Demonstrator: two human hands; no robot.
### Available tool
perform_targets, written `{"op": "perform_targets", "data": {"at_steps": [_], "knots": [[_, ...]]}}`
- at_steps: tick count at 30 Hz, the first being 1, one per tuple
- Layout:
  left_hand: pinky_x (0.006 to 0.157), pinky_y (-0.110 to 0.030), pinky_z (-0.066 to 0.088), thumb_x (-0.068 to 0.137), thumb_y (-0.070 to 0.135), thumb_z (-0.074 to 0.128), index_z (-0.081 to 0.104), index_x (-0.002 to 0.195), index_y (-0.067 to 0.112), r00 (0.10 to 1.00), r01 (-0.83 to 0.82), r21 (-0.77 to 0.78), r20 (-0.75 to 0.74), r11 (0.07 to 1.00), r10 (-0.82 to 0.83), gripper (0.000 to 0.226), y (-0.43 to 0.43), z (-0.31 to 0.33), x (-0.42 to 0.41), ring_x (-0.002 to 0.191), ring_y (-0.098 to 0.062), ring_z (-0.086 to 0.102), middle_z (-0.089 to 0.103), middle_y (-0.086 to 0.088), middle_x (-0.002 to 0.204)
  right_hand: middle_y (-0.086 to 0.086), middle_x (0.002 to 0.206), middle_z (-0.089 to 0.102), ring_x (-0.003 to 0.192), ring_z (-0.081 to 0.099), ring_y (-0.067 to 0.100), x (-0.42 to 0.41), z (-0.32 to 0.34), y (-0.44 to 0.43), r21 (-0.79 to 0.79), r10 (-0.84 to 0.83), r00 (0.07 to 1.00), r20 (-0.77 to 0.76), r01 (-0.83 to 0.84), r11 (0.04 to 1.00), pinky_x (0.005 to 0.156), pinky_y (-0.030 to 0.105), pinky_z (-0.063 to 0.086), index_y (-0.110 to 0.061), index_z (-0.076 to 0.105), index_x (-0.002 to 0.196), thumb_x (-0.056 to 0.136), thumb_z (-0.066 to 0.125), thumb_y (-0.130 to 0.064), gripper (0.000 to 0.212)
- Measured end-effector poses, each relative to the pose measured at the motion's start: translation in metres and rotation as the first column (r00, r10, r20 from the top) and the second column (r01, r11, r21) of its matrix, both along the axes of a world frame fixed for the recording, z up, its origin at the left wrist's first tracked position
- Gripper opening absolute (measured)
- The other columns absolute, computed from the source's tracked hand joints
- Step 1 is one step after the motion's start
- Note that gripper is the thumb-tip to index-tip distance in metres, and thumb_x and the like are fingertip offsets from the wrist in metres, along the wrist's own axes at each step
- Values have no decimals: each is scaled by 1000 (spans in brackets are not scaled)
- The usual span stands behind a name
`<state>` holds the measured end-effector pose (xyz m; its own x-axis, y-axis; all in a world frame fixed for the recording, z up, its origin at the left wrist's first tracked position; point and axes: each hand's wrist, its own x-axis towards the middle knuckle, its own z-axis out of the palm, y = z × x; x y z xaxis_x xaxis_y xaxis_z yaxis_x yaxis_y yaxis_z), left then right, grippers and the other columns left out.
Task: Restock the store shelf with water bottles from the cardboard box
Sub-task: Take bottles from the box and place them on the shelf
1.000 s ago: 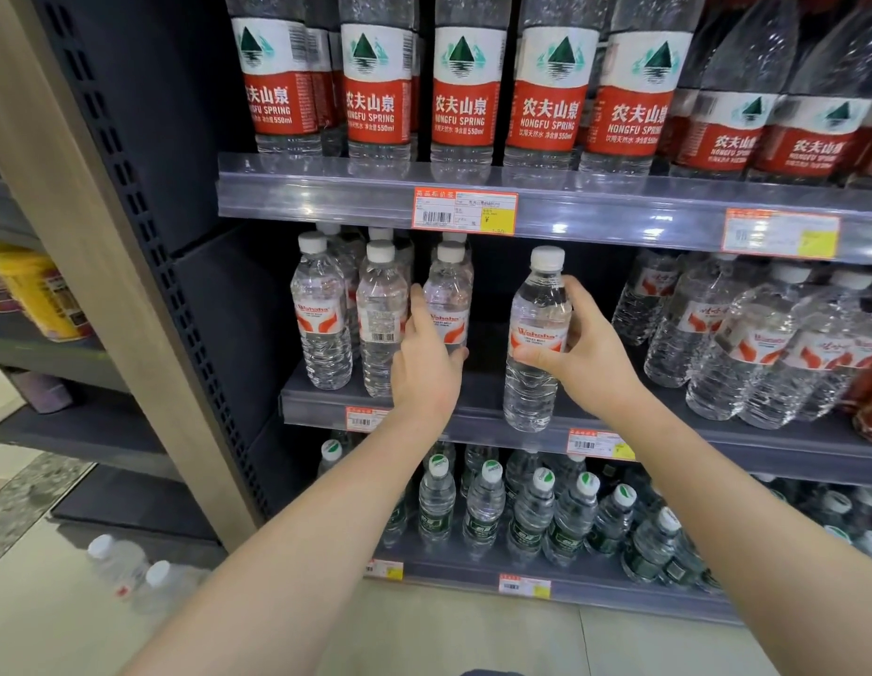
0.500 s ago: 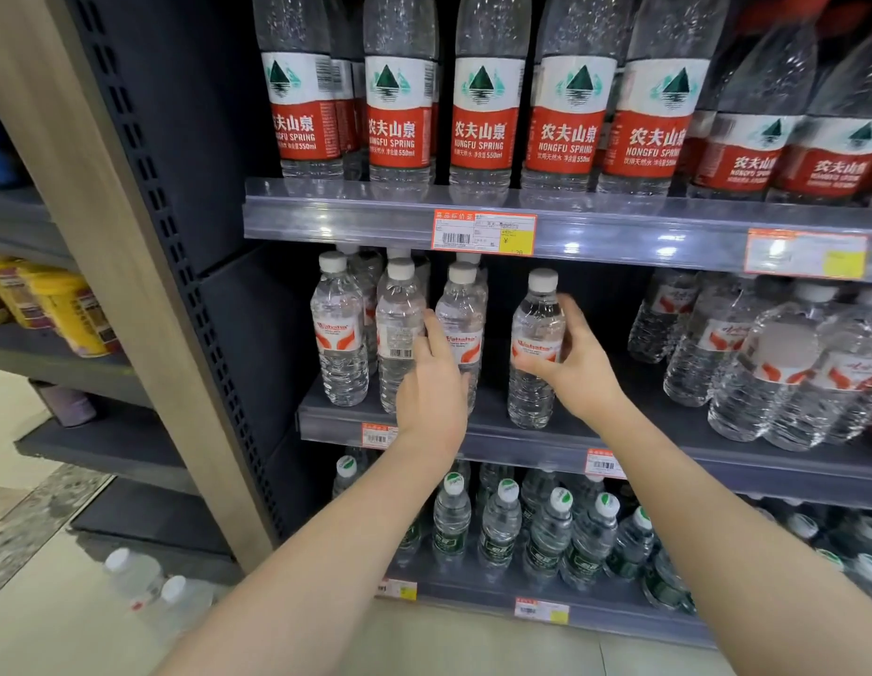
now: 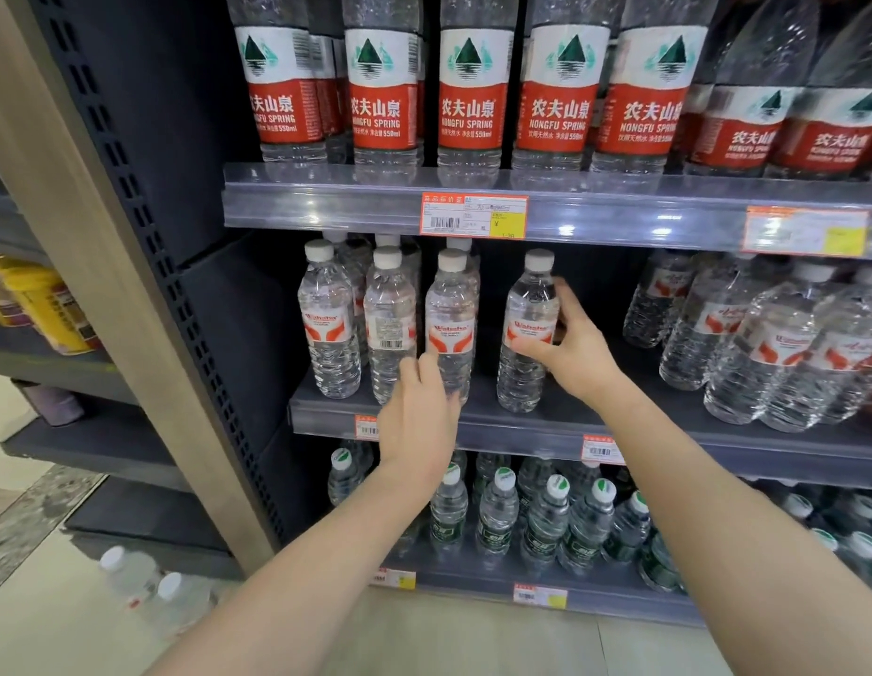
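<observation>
**Holding two bottles on the middle shelf**

The water bottle (image 3: pixel 527 329) stands upright near the front edge of the middle shelf (image 3: pixel 668 434), with a gap between it and the row to its left. The right hand (image 3: pixel 578 356) grips it at the label, with the thumb in front and the fingers curled round its right side. The left hand (image 3: pixel 419 417) holds the lower part of the neighbouring bottle (image 3: pixel 451 314), with the thumb against its left side and the fingers wrapped round it. Red-labelled bottles (image 3: pixel 468 90) fill the upper shelf. Green-capped bottles (image 3: pixel 546 519) crowd the lower shelf. A price tag (image 3: pixel 473 216) sits on the upper rail. Two bottles (image 3: pixel 131 573) lie on the floor at the lower left.
</observation>
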<state>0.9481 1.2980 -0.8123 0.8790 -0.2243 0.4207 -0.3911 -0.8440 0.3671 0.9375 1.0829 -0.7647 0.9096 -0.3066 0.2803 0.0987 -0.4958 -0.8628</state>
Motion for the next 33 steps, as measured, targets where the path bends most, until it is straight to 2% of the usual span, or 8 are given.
{"op": "perform_targets", "data": {"at_steps": [3,6,11,16,20,25,29,33], "knots": [[73,-32,51,106,42,56,39,149,18,1000,28,61,5,998,-29,51,6,5,2,107,-22,66,51,-4,133,-32,110,64,95,62,-14,8,2,-1,21,3,1000,-12,-3,1000,92,27,55,-46,29,154,82,86,-24,95],[69,-31,48,107,45,52,44,144,20,997,83,85,-2,993,-83,45,9,7,-1,106,-22,64,53,-2,130,-29,111,63,98,61,-11,16,5,-3,22,34,999,-26,-33,999,97,36,56,-43,32,154,82,87,-19,94],[69,-30,39,109,40,46,47,142,22,995,93,80,-42,992,-90,38,12,5,-11,105,-23,64,59,-2,129,-23,120,62,104,58,-9,32,2,-3,63,53,998,-19,-52,997,105,32,50,-41,28,157,82,86,-20,98],[73,-31,48,106,42,50,49,147,25,988,153,97,-41,983,-150,45,17,2,-15,109,-22,65,62,0,129,-23,118,61,106,60,-7,26,-12,-10,34,35,999,21,-35,999,93,18,51,-40,24,159,81,86,-17,102],[82,-36,53,106,42,50,44,156,28,979,199,61,-59,978,-196,53,19,9,-16,115,-22,65,65,1,136,-15,117,63,107,66,5,26,-19,-14,-6,42,999,0,-42,999,93,25,53,-45,16,160,84,83,-12,106],[85,-39,57,105,48,47,31,164,29,979,196,129,-88,972,-186,64,20,13,-12,125,-24,60,54,0,150,-11,125,63,101,63,-5,33,-19,-19,-21,52,999,-12,-52,998,97,25,52,-42,19,160,86,81,-9,102],[90,-45,59,104,52,43,24,166,31,982,176,186,-103,967,-159,68,22,11,-12,129,-26,57,51,-5,153,-7,133,64,109,65,6,49,-20,-24,-19,26,999,-28,-26,999,105,38,53,-43,19,160,85,82,-11,103],[93,-40,57,106,52,41,21,166,32,983,175,220,-88,960,-159,67,21,14,-18,135,-25,52,45,-2,158,-5,139,63,121,64,16,64,-15,-26,-46,10,999,-43,-12,999,111,42,48,-43,17,160,84,83,-11,105]]}}
